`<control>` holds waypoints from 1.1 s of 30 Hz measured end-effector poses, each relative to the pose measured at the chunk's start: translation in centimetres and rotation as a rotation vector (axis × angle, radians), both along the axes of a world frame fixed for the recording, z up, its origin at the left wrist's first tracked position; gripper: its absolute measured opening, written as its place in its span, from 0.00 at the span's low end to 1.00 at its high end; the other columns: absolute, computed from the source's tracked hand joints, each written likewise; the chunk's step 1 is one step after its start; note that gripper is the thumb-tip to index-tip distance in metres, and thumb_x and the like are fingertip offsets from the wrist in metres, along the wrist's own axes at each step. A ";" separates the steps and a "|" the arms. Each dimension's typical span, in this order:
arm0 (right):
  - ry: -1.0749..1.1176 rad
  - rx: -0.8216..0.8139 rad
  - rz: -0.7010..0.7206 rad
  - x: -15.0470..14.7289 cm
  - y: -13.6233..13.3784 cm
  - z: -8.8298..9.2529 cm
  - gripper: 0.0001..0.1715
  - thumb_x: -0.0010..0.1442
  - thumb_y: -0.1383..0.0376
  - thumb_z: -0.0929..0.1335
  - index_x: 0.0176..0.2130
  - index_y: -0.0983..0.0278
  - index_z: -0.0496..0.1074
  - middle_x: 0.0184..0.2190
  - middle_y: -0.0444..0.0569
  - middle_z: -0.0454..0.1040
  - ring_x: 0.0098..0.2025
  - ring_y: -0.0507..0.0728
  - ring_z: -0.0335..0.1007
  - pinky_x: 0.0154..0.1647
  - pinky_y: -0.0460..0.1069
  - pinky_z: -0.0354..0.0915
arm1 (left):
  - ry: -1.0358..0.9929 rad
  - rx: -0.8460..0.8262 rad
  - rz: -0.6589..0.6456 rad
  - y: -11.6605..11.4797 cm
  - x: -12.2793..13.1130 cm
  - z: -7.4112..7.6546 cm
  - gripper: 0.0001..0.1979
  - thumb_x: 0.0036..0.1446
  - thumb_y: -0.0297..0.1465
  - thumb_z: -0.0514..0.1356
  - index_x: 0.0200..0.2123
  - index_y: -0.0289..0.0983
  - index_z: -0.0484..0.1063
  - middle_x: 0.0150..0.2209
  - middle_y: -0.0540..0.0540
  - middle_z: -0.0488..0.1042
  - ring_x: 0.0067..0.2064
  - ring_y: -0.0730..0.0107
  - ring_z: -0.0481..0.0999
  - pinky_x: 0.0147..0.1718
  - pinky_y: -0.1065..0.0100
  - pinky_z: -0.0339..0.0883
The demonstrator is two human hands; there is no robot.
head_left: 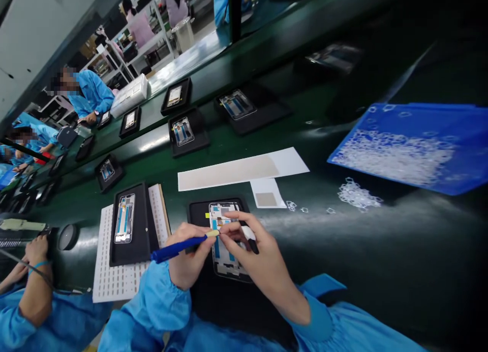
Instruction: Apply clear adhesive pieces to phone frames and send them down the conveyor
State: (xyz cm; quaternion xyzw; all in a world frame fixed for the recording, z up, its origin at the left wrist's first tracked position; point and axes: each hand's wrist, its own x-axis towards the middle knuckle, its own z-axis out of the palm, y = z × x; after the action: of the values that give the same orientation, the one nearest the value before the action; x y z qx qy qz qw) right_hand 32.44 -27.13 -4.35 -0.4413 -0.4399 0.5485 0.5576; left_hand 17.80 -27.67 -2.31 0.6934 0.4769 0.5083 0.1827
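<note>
— How many phone frames do you count on the table (343,250)?

— Two at the near edge: one phone frame (225,240) in a black tray (198,212) under the person's hands, and a second frame (124,218) in another black tray (141,230) to its left, lying on a white perforated sheet (114,278). Further back, about eight more trays stand in two rows toward the far-left corner.

— And the hands?

— The left hand (188,263) has its grip closed around a blue pen-like tool (179,248), the tip at the frame's upper part. The right hand (259,260) pinches something small at that tip, fingers pressed together; I cannot tell what it is.

— Anything around?

— Two white paper strips (244,169) behind the tray, one loose heap of small clear rings (358,195) toward the right edge, and one blue tray (450,138) holding many more. A co-worker's forearm (36,286) lies at the near-left corner. The hands hide the frame's middle.
</note>
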 end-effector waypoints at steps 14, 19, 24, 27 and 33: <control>-1.310 0.223 -0.439 13.3 4.3 -4.2 0.18 0.62 0.63 0.60 0.44 0.64 0.74 0.26 0.54 0.71 0.33 0.64 0.68 0.23 0.52 0.53 | -0.465 -0.490 0.065 2.2 0.3 -1.0 0.19 0.51 0.42 0.68 0.34 0.37 0.63 0.27 0.50 0.78 0.27 0.70 0.81 0.27 0.71 0.77; -1.273 0.441 -0.390 11.7 4.0 -3.7 0.15 0.65 0.66 0.61 0.45 0.65 0.73 0.30 0.54 0.73 0.37 0.64 0.68 0.31 0.53 0.61 | -0.302 -0.420 0.108 2.5 -0.4 -1.9 0.16 0.53 0.40 0.67 0.34 0.36 0.66 0.31 0.47 0.77 0.33 0.68 0.82 0.31 0.71 0.77; -1.016 0.575 -0.072 5.5 5.4 -3.2 0.13 0.64 0.71 0.61 0.44 0.65 0.72 0.31 0.51 0.74 0.35 0.59 0.68 0.33 0.51 0.65 | -0.231 -0.387 0.102 3.1 -0.7 -2.7 0.14 0.55 0.39 0.66 0.34 0.35 0.68 0.33 0.46 0.77 0.36 0.67 0.82 0.33 0.71 0.77; -1.018 0.539 -0.027 4.2 6.3 -3.8 0.16 0.61 0.75 0.61 0.45 0.64 0.72 0.29 0.50 0.73 0.34 0.59 0.66 0.31 0.50 0.62 | -0.215 -0.371 0.074 3.4 -0.7 -3.1 0.12 0.56 0.37 0.65 0.35 0.36 0.68 0.33 0.46 0.78 0.36 0.67 0.82 0.34 0.71 0.77; -0.856 0.535 0.131 3.4 4.8 -4.6 0.19 0.57 0.76 0.63 0.47 0.63 0.69 0.30 0.48 0.73 0.34 0.58 0.66 0.32 0.50 0.62 | -0.046 -0.344 -0.004 3.5 -0.7 -3.4 0.08 0.59 0.34 0.63 0.37 0.37 0.69 0.35 0.46 0.79 0.36 0.68 0.82 0.34 0.71 0.76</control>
State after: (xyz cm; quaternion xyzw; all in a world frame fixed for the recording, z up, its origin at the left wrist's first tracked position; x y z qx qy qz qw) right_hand 35.88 -22.29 -8.94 -0.4399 -0.7807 0.2205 0.3853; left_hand 17.12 -24.14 -5.68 0.6412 0.5509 0.4346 0.3106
